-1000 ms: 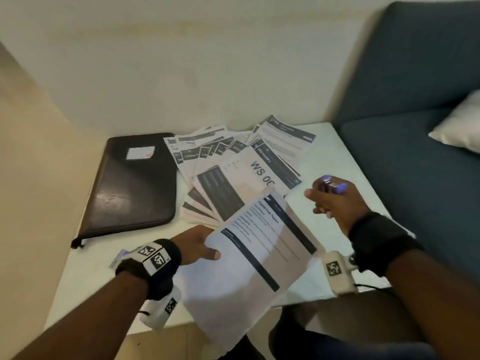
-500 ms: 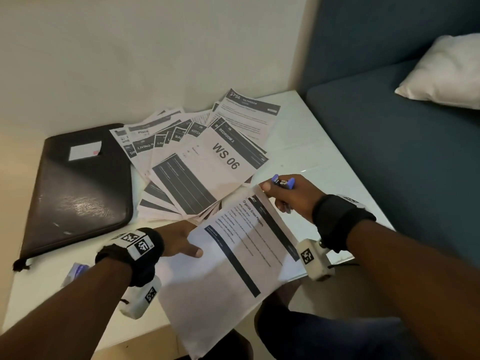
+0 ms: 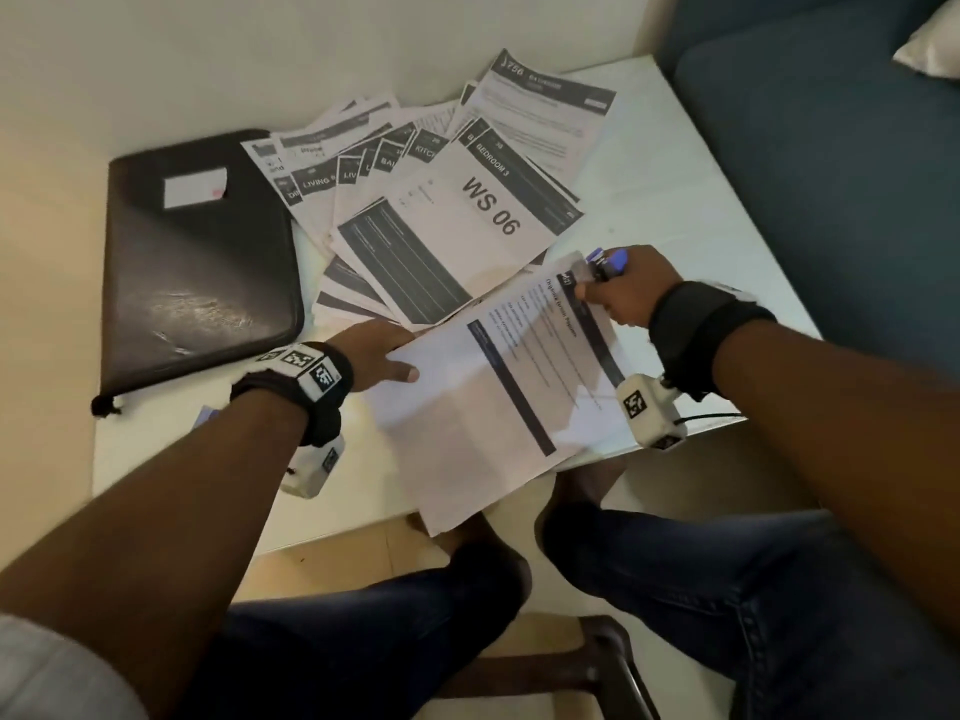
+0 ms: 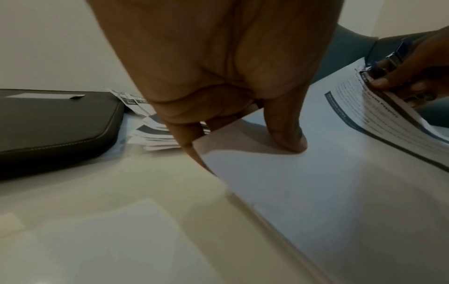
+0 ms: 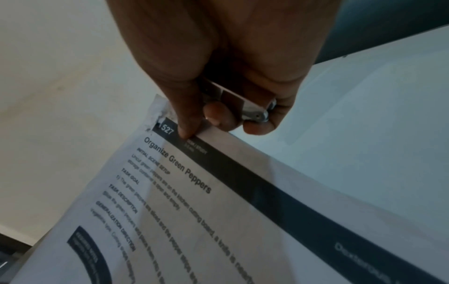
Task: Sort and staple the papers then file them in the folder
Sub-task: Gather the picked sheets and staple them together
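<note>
- The fingers (image 5: 187,123) of the right hand (image 3: 631,291) are curled around a small stapler (image 5: 245,104), blue and metal, and the same hand pinches the far right corner of the held sheets (image 3: 498,402) between the forefinger on top and the thumb below.
- In the right wrist view that corner is crumpled and torn, just beside the number 527 and the title "Organize Green Peppers".
- The thumb (image 4: 289,132) of the left hand (image 3: 376,350) presses on top of the left edge of the held sheets, and the other fingers go under the edge, so this hand grips the sheets from the left side.
- The held sheets are more than one, as the left wrist view shows at the lifted right corner; they lie at the near side of the white table (image 3: 691,210) and their near end hangs over the table's edge, above the person's knees.
- Just beyond the hands, a loose pile of papers (image 3: 441,200) is spread like a fan in the far middle of the table; the top sheet shows "WS 06" and "BEDROOM 3".
- The dark folder (image 3: 197,262) lies closed on the left of the table, touching the left side of the pile, with a white label on its cover.
- A blue sofa (image 3: 841,163) with a pale cushion stands to the right of the table.
</note>
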`<state>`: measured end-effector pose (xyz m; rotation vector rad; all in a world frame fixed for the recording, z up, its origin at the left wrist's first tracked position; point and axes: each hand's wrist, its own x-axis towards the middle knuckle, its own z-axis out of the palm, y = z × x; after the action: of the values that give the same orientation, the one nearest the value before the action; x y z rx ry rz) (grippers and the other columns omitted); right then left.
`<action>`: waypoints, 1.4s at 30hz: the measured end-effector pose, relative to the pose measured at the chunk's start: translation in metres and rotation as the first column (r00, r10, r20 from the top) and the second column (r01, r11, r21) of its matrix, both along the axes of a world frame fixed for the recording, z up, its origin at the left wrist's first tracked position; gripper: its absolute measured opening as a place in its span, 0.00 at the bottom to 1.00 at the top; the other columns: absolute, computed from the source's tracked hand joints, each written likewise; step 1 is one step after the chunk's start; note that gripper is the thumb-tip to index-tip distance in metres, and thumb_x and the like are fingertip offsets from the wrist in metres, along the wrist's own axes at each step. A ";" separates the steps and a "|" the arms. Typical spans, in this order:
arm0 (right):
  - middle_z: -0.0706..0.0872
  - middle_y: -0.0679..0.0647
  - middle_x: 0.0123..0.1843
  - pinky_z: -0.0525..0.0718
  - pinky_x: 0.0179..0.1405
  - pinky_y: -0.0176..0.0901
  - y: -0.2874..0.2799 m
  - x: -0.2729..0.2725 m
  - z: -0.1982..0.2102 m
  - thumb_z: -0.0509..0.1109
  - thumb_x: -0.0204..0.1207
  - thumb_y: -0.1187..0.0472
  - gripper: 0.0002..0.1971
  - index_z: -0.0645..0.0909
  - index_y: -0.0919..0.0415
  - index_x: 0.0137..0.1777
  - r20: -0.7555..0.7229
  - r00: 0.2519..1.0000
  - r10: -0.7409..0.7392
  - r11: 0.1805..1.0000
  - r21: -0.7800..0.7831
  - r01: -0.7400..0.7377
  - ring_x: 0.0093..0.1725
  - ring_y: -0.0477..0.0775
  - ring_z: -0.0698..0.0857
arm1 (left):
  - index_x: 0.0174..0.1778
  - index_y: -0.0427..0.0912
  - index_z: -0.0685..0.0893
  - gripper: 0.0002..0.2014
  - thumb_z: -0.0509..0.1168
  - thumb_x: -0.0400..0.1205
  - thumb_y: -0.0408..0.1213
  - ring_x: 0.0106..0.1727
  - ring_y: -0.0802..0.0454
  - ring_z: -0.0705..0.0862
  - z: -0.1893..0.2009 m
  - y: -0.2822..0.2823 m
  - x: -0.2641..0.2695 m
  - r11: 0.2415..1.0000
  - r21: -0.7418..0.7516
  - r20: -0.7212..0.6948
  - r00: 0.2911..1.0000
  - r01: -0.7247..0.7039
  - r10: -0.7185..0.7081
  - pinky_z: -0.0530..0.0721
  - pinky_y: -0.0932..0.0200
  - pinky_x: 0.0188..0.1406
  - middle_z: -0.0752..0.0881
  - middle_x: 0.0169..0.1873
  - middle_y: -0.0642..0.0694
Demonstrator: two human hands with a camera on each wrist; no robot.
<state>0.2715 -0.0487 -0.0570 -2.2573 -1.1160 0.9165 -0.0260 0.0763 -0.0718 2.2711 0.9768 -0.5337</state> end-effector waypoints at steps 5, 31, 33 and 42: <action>0.81 0.60 0.29 0.79 0.32 0.43 -0.001 0.002 0.000 0.75 0.77 0.57 0.11 0.81 0.64 0.40 -0.071 0.996 -0.047 0.998 -0.045 0.044 0.29 0.60 0.79 | 0.70 0.37 0.79 0.22 0.69 0.83 0.45 0.72 0.39 0.75 0.001 0.002 0.003 0.996 0.056 -0.064 0.996 -0.066 0.070 0.71 0.52 0.68 0.79 0.70 0.39; 0.86 0.55 0.35 0.81 0.28 0.29 -0.005 0.006 0.050 0.71 0.81 0.60 0.06 0.84 0.63 0.49 -0.254 0.960 -0.115 0.880 0.423 0.218 0.31 0.50 0.81 | 0.57 0.45 0.81 0.08 0.61 0.87 0.43 0.42 0.37 0.88 0.103 -0.004 0.002 0.708 0.706 0.037 0.999 -0.019 -0.010 0.72 0.54 0.36 0.90 0.47 0.42; 0.87 0.55 0.38 0.82 0.30 0.28 -0.006 0.010 0.048 0.70 0.81 0.58 0.08 0.84 0.62 0.53 -0.236 0.966 -0.105 0.884 0.423 0.200 0.32 0.49 0.82 | 0.51 0.43 0.81 0.05 0.66 0.84 0.40 0.35 0.38 0.88 0.101 -0.009 0.002 0.672 0.740 0.055 0.997 -0.001 -0.059 0.73 0.54 0.33 0.90 0.41 0.41; 0.86 0.57 0.40 0.82 0.30 0.28 -0.009 0.014 0.044 0.69 0.82 0.60 0.07 0.83 0.63 0.52 -0.185 0.976 -0.116 0.910 0.374 0.179 0.34 0.50 0.83 | 0.50 0.43 0.80 0.05 0.68 0.82 0.37 0.36 0.39 0.88 0.098 -0.012 0.009 0.695 0.717 0.026 0.995 0.050 -0.099 0.73 0.54 0.33 0.89 0.39 0.43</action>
<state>0.2858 -0.0582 -0.0130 -1.8789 -0.9440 0.7244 -0.0170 0.0647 0.0263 3.0094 1.2118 -0.0889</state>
